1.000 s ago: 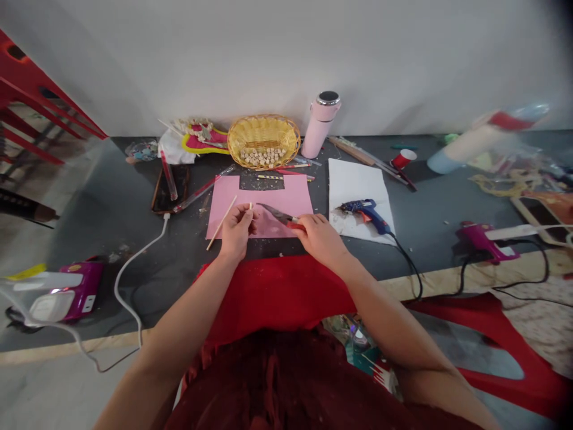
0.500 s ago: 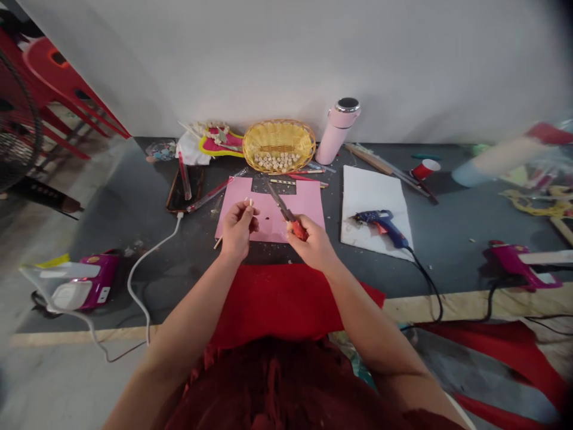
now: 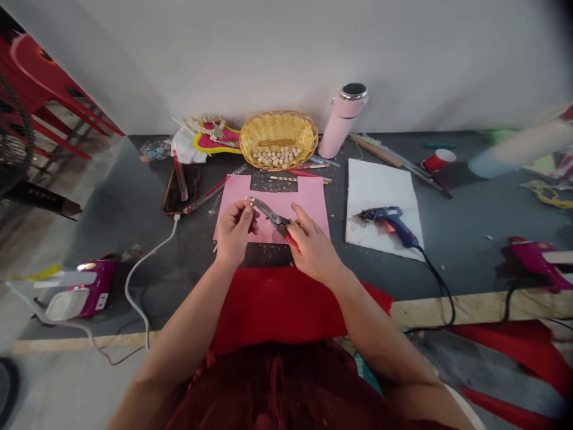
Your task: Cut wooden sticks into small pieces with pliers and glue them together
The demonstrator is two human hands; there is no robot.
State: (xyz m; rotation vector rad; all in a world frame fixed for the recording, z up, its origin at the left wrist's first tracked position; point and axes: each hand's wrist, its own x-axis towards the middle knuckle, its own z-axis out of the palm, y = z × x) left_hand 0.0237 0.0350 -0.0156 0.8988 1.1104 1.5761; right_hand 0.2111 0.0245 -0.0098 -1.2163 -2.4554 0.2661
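My left hand [image 3: 233, 233] is pinched on a small pale stick [image 3: 252, 203], whose tip shows above my fingertips. In my right hand [image 3: 317, 249] is a pair of red-handled pruning shears [image 3: 271, 216], their grey jaws reaching left to the stick's tip. Whether the blades touch the stick is too small to tell. Both hands are over a pink sheet [image 3: 230, 191] with small crumbs about it. Behind them, a yellow wicker basket [image 3: 278, 128] holds many small pale pieces [image 3: 277, 157].
A blue glue gun [image 3: 389, 224] lies on a white board [image 3: 376, 179] to the right. Behind stands a pink flask [image 3: 338, 128]. At left are a phone [image 3: 172, 194] with a white cable [image 3: 147, 257] and a purple device [image 3: 101, 286]. A red cup [image 3: 439, 160] lies at right.
The shears have swung down and left in my right hand, so their jaws are now at the stick in my left hand. My left hand has barely moved.
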